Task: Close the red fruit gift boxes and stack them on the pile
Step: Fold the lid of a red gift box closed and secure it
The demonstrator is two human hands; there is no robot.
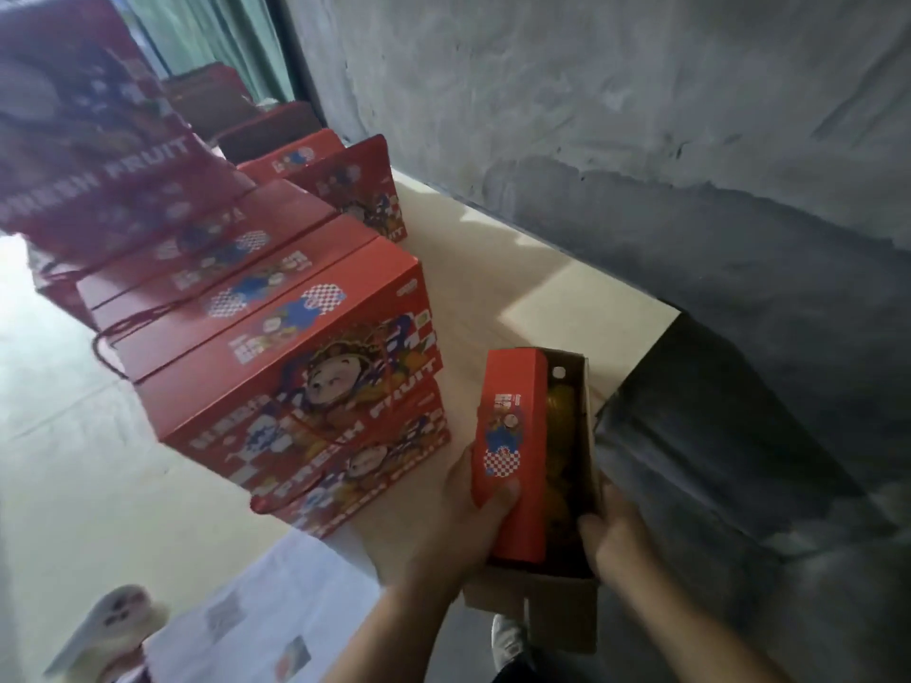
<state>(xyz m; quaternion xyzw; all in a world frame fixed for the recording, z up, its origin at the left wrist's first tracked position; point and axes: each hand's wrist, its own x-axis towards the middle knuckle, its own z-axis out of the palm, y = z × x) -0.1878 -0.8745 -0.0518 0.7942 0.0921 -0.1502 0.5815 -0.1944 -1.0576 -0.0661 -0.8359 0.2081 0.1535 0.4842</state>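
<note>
- Starting at the left, the pile of closed red gift boxes (296, 367) stands in a row on the pale desk (493, 288), boxes upright side by side and at least one layer stacked beneath the nearest one; the row runs away from the person toward the upper left, where it blurs.
- Just right of the pile's near end, the left hand (443, 525) holds the open gift box (537, 465) from its left side, thumb pinched over the near end of the red lid flap (512, 436) and fingers hidden under the box's wall.
- The box lies with its long axis running away from the person, roughly parallel to the pile's near face and close beside it but apart from it; orange fruit (562, 411) shows in the brown cardboard interior, so the lid is only partly folded over.
- The red flap covers the left half of the opening; the right half is uncovered, and a brown end flap (537, 613) hangs out at the near end.
- On the box's right near corner the right hand (621, 534) has its fingers curled over the brown rim, gripping the wall.
- Judging from this, the closing step is in hand: the right side flap probably has to come leftward over the fruit to meet the red flap, and the right hand is the nearer one for that.
- The pile lies to the left of both hands, so the later lift would likely travel leftward, and the left hand is on that side.
- Furthest right, a dark plastic sheet (739, 460) drapes beside the box against the grey wall (591, 91).
</note>
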